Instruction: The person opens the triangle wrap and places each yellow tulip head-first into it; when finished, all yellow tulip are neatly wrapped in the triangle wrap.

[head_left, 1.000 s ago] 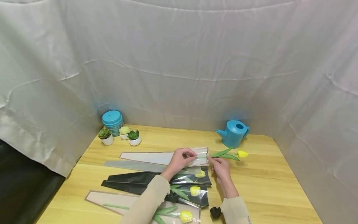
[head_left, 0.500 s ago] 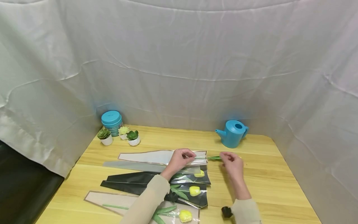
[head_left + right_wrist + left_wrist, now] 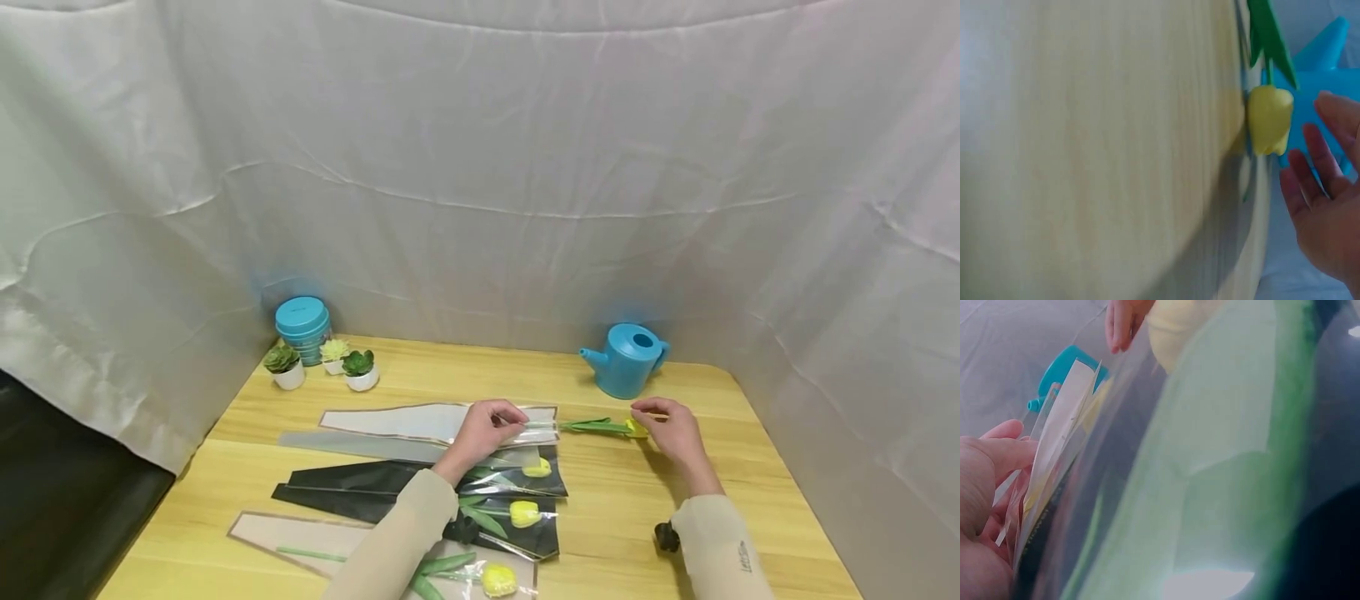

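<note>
My left hand (image 3: 483,435) pinches the clear film of a white flower sleeve (image 3: 405,419) near its wide end. In the left wrist view, the left hand's thumb and fingers (image 3: 1013,453) curl at the sleeve's edge (image 3: 1063,422). A yellow artificial tulip (image 3: 636,428) lies with its stem in the sleeve's mouth; its green leaves (image 3: 596,425) and bloom are outside, to the right. Just beyond the bloom is my right hand (image 3: 673,432). The right wrist view shows that hand's fingers (image 3: 1319,153) spread and apart from the bloom (image 3: 1270,120).
Nearer me lie a grey translucent sleeve (image 3: 360,446), black sleeves (image 3: 337,482) with yellow tulips, and a pale sleeve (image 3: 277,531) holding another tulip (image 3: 498,580). A blue watering can (image 3: 628,367) stands behind. Small potted succulents (image 3: 362,377) and a blue lidded tub (image 3: 303,325) are back left.
My right hand has moved right from the stem at the sleeve's mouth, along the leaves, to beyond the bloom. The leaves now lie gathered closer together. The left hand has stayed put.
</note>
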`<state>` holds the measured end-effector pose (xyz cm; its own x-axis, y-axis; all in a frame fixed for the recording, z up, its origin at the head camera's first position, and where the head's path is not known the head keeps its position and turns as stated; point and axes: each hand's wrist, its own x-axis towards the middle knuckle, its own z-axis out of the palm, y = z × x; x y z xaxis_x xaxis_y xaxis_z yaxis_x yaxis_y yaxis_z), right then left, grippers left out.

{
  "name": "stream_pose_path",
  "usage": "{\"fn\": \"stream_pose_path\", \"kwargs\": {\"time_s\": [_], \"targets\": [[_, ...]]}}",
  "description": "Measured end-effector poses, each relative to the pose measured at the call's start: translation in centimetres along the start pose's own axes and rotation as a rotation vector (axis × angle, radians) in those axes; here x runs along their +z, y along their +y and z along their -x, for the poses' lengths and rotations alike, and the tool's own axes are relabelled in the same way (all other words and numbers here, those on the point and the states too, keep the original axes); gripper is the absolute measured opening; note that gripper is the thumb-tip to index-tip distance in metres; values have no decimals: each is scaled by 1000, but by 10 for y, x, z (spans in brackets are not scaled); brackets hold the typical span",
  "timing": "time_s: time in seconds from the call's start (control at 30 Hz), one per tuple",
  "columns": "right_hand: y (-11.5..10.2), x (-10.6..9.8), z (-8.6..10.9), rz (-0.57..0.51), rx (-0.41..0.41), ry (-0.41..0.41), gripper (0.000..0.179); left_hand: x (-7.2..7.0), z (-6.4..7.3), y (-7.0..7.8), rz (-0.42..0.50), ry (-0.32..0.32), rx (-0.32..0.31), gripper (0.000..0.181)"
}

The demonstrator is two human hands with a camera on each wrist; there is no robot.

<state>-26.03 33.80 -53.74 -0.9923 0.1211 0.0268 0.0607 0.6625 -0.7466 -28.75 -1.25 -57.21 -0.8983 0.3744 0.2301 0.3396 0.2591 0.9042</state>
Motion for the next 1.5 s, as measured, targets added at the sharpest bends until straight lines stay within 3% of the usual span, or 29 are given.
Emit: {"fn": "stream_pose_path", "kwargs": {"time_s": [0.2,0.5,0.87,1.13,1.5], "targets": [[11,3,-6,36,-39,-126,26,4,1,1,-9,-4,-5,9],[14,5,-6,154,-125,-158,13,5,0,-1,-11,0,-2,9],[16,11,-6,230,-212,-165,8,4,0,-1,-16,-3,3,9],[5,5,-6,220,-229,-172,8,2,-1,-1,11,5,9,9],[-16,-6,1,214,-295,-94,4,-1,0,3,46,16,20,9]]}}
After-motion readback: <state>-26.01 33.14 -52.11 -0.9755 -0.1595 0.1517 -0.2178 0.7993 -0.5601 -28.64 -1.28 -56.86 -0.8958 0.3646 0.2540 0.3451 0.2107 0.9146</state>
